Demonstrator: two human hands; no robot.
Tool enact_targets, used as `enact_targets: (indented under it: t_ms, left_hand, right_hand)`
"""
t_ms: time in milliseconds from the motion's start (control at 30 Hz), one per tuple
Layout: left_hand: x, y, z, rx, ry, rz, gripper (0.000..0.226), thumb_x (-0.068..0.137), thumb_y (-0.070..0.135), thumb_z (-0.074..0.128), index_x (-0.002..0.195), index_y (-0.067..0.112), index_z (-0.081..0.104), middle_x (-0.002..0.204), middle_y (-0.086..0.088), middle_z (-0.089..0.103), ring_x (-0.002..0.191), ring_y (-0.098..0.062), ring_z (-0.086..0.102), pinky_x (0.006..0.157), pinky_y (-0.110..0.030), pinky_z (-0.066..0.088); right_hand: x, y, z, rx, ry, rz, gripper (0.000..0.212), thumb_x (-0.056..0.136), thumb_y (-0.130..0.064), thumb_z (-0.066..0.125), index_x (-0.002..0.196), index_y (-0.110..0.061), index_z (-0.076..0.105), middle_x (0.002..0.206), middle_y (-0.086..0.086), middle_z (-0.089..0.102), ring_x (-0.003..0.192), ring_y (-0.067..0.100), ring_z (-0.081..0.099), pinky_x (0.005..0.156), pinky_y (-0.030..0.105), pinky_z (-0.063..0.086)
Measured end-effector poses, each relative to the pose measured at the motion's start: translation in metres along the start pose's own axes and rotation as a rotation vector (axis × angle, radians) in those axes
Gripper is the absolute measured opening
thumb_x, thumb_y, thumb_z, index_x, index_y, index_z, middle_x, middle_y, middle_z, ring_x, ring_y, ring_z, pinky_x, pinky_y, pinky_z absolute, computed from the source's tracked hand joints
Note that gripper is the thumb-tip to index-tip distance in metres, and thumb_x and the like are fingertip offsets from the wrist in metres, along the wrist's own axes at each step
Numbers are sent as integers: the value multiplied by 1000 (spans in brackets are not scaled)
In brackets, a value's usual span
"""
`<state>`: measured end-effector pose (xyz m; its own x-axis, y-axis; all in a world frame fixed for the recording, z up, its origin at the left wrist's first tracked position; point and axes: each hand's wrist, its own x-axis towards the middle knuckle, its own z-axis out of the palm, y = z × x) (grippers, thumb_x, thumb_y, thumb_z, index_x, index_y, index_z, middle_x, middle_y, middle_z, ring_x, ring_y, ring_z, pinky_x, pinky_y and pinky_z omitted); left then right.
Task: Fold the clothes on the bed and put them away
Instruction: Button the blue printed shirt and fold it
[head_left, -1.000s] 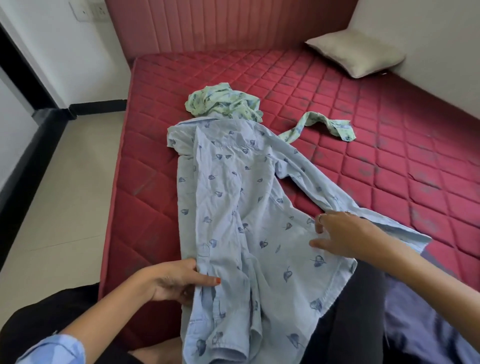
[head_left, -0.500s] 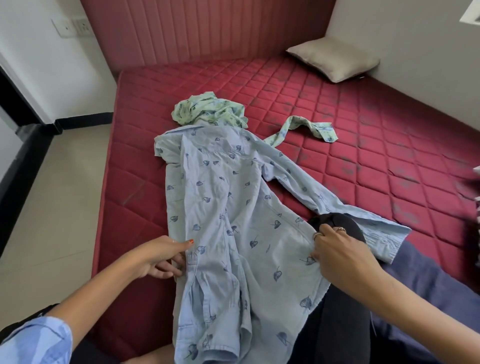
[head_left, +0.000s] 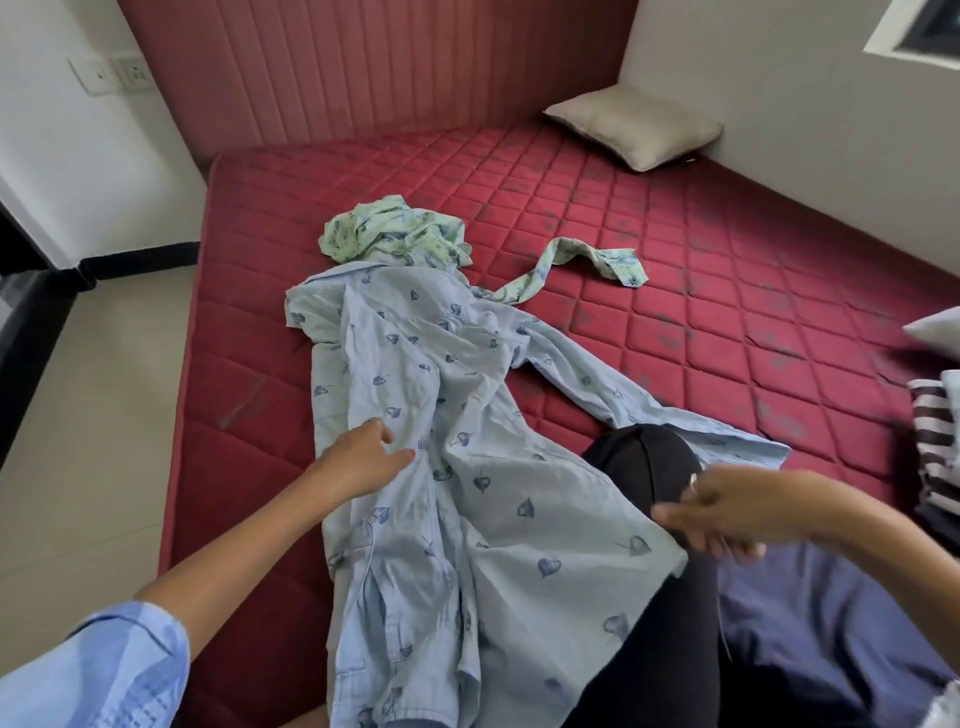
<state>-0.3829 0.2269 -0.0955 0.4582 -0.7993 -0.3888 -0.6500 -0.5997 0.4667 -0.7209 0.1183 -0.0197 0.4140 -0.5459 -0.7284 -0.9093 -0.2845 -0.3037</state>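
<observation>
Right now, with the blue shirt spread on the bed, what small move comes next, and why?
Probably take the outstretched sleeve with the right hand and fold it across the shirt. The left hand already rests flat on the shirt's left side, pinning it, while the right hand is blurred beside the hem, apparently gripping nothing. The sleeve lies spread across the red mattress, unfolded.

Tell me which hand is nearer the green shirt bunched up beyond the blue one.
Left. The left hand rests on the blue shirt, straight below the green shirt. The right hand hovers blurred by the blue shirt's lower right hem, farther off.
</observation>
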Motion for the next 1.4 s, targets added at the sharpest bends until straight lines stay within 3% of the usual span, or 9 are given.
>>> enact_targets:
  t_ms: [133,267,467,600,733,933,1033,1200,1400]
  left_hand:
    - [-6,49,12,-4,-147,179,33,93,42,55,115,18,58,107,-2,66,85,-15,65,74,-27,48]
    - [-17,94,31,24,-287,398,33,97,39,49,128,28,50,90,1,70,65,-6,64,65,-20,48]
    - [-31,129,59,17,-427,630,36,99,39,45,136,38,44,77,-1,62,49,5,56,63,-20,51]
    - [-31,137,68,-22,-480,669,26,98,40,49,123,33,55,75,-4,63,51,1,57,61,-24,52]
    - [-31,145,72,-33,-546,673,23,97,44,49,102,25,61,70,1,64,48,-4,56,58,-22,48]
    - [-37,156,79,22,-582,555,46,97,52,40,70,16,46,63,-1,64,46,-9,58,74,-29,51]
    - [-37,156,74,-35,-474,514,52,98,48,42,57,16,41,54,-1,59,43,-6,56,62,-23,50]
    - [-41,144,61,-161,-397,421,45,88,32,66,51,13,47,53,3,57,42,-4,54,52,-16,47]
    - [-60,117,39,-320,-383,393,17,79,21,73,81,19,56,59,12,40,37,2,38,40,-7,29]
  right_hand:
    - [43,18,-42,185,260,80,46,94,-47,52,72,-8,60,54,2,57,39,14,47,43,21,40]
    - [96,48,-76,211,467,173,35,95,-32,55,77,-2,60,62,8,57,43,20,46,46,23,39]
    - [139,79,-89,169,619,315,31,94,-14,48,120,-1,60,119,20,59,112,33,56,89,34,43]
    - [163,92,-80,173,552,347,45,96,-26,49,130,3,53,137,19,52,123,34,51,98,34,41]
    - [176,95,-61,82,459,323,73,74,-52,72,126,-4,53,128,15,57,116,34,55,96,39,45]
    - [201,91,-47,-16,396,240,38,80,-28,63,108,-3,60,115,19,63,97,34,60,78,35,47]
    - [196,75,-64,-13,432,230,33,80,-22,61,105,0,62,102,19,64,86,32,59,68,30,43]
    - [164,46,-125,415,419,198,9,83,-5,59,78,3,61,65,14,62,55,24,55,47,24,45]
    - [139,-31,-216,905,424,-24,16,87,-3,40,78,-5,54,66,9,55,61,19,53,60,26,50]
